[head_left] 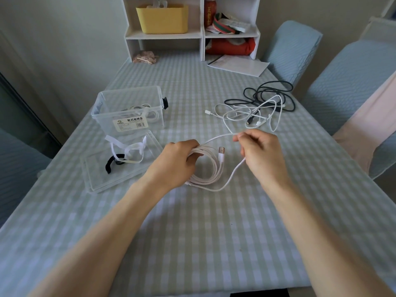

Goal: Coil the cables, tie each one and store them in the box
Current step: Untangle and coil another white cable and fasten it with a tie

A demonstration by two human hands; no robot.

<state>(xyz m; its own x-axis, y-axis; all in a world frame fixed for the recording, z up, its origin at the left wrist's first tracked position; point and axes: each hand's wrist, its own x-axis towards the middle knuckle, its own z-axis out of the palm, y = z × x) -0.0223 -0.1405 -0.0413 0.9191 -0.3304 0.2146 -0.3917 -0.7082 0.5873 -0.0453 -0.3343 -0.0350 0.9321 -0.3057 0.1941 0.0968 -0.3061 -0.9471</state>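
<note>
Left hand [174, 161] gripping white coil [206, 168], right hand [261, 151] pinching its strand — both hovering over checked tablecloth [192, 232] (shelf unit [202, 28] standing behind).

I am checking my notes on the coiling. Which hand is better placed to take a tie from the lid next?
Probably the left hand: it is beside the lid where the ties lie. But it grips the coil, so the coil would first pass to the right hand, which pinches the loose cable end.

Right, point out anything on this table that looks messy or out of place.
The black cable and thin white cables lie tangled together at the far right of the table. A crumpled cloth sits loose by the shelf.
</note>
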